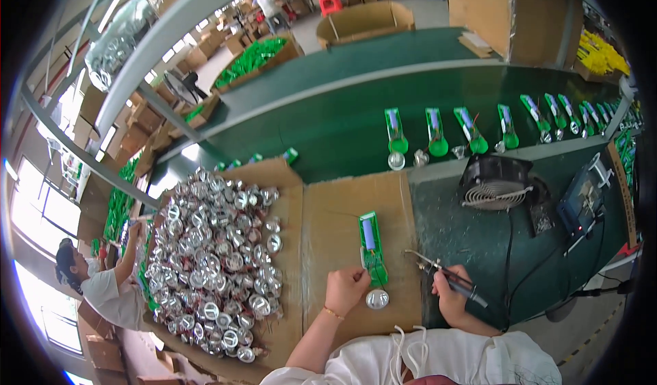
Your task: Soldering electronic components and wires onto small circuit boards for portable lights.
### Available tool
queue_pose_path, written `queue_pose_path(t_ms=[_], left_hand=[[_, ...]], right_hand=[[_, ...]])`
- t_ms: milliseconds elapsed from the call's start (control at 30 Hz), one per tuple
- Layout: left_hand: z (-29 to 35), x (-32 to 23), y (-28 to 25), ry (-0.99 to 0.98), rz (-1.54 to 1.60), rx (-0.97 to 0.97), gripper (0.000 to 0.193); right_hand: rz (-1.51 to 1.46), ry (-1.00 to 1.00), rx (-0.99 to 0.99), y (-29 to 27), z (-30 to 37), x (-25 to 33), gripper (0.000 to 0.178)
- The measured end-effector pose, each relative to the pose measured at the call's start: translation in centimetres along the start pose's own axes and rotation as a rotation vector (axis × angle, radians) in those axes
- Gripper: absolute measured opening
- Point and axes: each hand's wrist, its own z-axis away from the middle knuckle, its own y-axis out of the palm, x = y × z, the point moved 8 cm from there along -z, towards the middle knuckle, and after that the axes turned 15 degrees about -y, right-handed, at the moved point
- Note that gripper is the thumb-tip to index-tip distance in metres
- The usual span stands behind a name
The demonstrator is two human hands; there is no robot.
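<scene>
A green flashlight-like housing point(374, 249) with a purple cylindrical battery point(369, 234) lies on the cardboard sheet in front of me. Just below its near end sits a round silver reflector point(376, 299), and thin wires run between the two. My left hand point(348, 289) is closed in a pinch against the housing's lower left edge; what its fingertips hold is too small to make out. In my right hand point(452, 294) is a soldering iron point(457, 284) with a dark handle. Its thin bent tip points left, apart from the housing.
A large heap of silver reflectors point(212, 262) fills the cardboard at left. Green housings point(436, 133) line the green conveyor ahead. At right stand a black fan point(496, 183) and a boxy device point(582, 197) with cables. Another person point(113, 289) works at far left.
</scene>
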Motion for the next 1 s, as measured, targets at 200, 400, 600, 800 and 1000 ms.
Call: queue_pose_path(t_ms=[200, 400, 600, 800, 1000], left_hand=[[-17.6, -3.7, -0.8, 0.237, -0.229, -0.298, 0.025], [-21.5, 0.6, -1.9, 0.152, -0.489, -0.576, 0.041], [-21.4, 0.6, -1.3, 0.133, -0.553, -0.458, 0.041], [-21.3, 0.8, -1.6, 0.152, -0.523, -0.456, 0.039], [-21.2, 0.8, -1.5, 0.174, -0.484, -0.471, 0.037]], right_hand=[[0.025, 0.019, 0.053, 0.8, 0.1, -0.6, 0.015], [-0.013, 0.037, 0.016, 0.4, -0.1, -0.9, 0.015], [-0.019, 0.039, -0.015, 0.4, -0.4, -0.7, 0.016], [-0.040, 0.046, -0.013, 0.5, -0.4, -0.7, 0.017], [0.004, 0.007, 0.012, 0.3, -0.1, -0.6, 0.018]])
